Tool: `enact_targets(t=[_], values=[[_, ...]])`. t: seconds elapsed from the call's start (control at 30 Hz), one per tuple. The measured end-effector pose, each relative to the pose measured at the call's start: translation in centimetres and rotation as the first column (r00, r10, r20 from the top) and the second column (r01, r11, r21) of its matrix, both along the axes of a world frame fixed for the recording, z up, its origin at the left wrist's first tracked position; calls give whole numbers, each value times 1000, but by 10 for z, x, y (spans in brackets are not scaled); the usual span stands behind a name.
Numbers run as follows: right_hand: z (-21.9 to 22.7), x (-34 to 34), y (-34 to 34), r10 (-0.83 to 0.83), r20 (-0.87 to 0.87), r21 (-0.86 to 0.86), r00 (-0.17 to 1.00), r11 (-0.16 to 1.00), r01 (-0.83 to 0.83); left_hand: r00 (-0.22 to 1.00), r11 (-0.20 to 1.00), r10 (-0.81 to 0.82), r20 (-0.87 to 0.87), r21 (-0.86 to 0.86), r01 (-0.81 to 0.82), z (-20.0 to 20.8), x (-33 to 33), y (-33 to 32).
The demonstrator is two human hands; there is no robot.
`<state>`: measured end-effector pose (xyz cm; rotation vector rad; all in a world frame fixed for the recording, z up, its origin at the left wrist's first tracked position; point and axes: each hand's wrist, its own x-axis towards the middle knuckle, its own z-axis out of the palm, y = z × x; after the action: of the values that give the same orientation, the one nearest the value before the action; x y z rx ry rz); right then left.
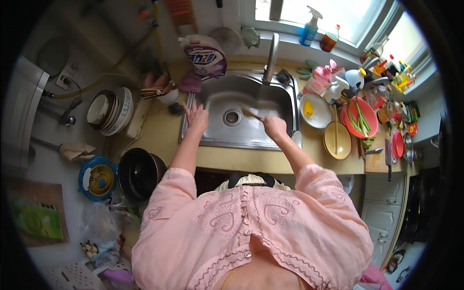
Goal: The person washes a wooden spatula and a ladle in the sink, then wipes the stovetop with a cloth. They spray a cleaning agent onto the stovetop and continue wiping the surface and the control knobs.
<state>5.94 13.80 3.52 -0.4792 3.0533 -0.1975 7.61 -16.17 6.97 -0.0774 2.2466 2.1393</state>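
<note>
A stainless steel sink (pixel 220 141) is set in the yellow counter in front of me. My right hand (pixel 274 127) is closed round the end of a tan, wooden-looking utensil with a flat, widened tip (pixel 249 112). That tip hangs over the basin, just right of the round drain (pixel 232 117); its exact kind is unclear. Over the sink's left rim, my left hand (pixel 196 117) has its fingers spread and holds nothing. A dark scouring pad (pixel 175 108) lies close to it on the counter. The silver faucet (pixel 272 60) rises at the sink's back edge.
Stacked bowls (pixel 118 111) and a chopstick holder (pixel 169 93) stand left. A purple-white detergent bag (pixel 205 55) sits behind. Rightward are a white bowl (pixel 323 119), a yellow bowl (pixel 344 144), a red basin (pixel 345 121) with green stalks, bottles, and a knife (pixel 388 157) on a board.
</note>
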Motion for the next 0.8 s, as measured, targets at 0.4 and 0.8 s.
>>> enact_targets(t=[0.4, 0.8], values=[[66, 11, -39, 624, 637, -749, 453, 362, 556, 983, 917, 178, 38, 355, -180, 54, -3, -15], [64, 9, -72, 490, 631, -774, 602, 455, 440, 589, 694, 682, -434, 131, -708, 152, -5, -177]])
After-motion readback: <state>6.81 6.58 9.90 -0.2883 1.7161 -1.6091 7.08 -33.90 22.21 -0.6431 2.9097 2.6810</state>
